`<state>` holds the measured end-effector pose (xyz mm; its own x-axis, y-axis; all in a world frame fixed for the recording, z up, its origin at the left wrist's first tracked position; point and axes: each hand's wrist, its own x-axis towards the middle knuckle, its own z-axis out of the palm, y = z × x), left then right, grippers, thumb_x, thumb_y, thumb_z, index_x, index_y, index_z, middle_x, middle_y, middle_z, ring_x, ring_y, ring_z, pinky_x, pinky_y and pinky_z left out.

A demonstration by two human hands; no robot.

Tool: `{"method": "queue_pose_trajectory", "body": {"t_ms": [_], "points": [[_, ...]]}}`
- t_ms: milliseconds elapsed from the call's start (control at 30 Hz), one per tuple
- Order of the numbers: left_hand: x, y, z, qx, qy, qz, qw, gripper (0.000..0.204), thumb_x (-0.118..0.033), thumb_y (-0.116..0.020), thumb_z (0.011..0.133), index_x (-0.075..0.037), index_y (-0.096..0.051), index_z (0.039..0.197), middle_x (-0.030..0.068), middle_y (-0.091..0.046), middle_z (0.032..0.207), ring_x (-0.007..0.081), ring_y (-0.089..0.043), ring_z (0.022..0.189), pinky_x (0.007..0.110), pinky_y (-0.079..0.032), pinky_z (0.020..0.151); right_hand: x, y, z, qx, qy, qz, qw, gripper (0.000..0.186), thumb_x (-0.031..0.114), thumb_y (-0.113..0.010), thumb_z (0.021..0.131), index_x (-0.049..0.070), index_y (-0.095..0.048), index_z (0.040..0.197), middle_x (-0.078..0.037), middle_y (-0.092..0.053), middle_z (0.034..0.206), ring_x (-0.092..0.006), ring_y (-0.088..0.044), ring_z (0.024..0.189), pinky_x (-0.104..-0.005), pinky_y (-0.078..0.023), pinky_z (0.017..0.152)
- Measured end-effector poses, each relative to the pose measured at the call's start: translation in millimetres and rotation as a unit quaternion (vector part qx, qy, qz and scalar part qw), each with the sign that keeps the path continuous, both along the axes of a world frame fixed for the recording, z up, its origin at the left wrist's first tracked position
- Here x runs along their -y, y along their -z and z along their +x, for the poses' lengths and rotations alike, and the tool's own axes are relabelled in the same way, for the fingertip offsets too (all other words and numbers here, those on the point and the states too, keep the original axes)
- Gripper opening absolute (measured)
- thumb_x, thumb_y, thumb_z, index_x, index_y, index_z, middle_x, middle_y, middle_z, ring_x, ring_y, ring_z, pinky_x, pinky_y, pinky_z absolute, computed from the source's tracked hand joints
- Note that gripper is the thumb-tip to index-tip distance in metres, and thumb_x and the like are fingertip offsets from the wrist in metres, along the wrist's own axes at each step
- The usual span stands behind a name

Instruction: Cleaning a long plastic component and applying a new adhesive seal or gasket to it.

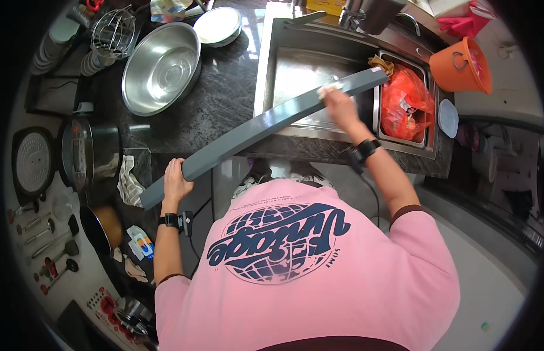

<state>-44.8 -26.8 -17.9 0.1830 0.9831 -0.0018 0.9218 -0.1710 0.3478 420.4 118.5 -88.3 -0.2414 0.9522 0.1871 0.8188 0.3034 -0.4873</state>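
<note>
A long, narrow grey panel (254, 127) slants across in front of me, from the lower left up to the sink on the right. My left hand (177, 182) is closed around its edge near the lower left end. Close to the panel's other end, my right hand (342, 110) presses a small whitish wad of cloth or tissue (329, 89) against the top face, fingers closed on it. The far end of the panel lies over the steel sink (301, 70), beside a red plastic bag (403, 102) in the smaller basin. The panel's underside is hidden.
A big steel bowl (162, 69) and a white-topped round bowl (218, 26) stand on the dark counter (228, 88). An orange bucket (453, 67) is right of the sink. At left are a cooker (87, 152), a pan (99, 228) and a striped cloth (130, 181).
</note>
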Motion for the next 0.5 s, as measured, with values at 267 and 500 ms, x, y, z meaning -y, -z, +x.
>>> {"method": "queue_pose_trajectory", "body": {"t_ms": [267,500], "points": [[-9,-5,-5,-0.032,-0.011,0.012,0.999,0.04,-0.003,-0.059,0.054,-0.002,-0.045,0.092,0.0149,-0.046,0.083,0.0337,-0.047,0.086,0.039,-0.039,0.074,-71,14,89,0.135,0.146,-0.041,0.979,0.02,0.019,-0.048,0.081,0.004,-0.06,0.087,-0.017,-0.06,0.085,-0.0342,-0.058,0.077,-0.0421,-0.047,0.068],[-6,3,-8,-0.033,-0.03,-0.005,0.999,0.038,-0.003,-0.058,0.055,-0.003,-0.045,0.091,0.0144,-0.046,0.083,0.0337,-0.048,0.085,0.039,-0.04,0.074,-20,-13,-42,0.006,-0.097,0.002,0.995,0.013,0.009,-0.053,0.077,0.007,-0.059,0.089,-0.012,-0.059,0.085,-0.0313,-0.057,0.076,-0.0382,-0.047,0.065]]}}
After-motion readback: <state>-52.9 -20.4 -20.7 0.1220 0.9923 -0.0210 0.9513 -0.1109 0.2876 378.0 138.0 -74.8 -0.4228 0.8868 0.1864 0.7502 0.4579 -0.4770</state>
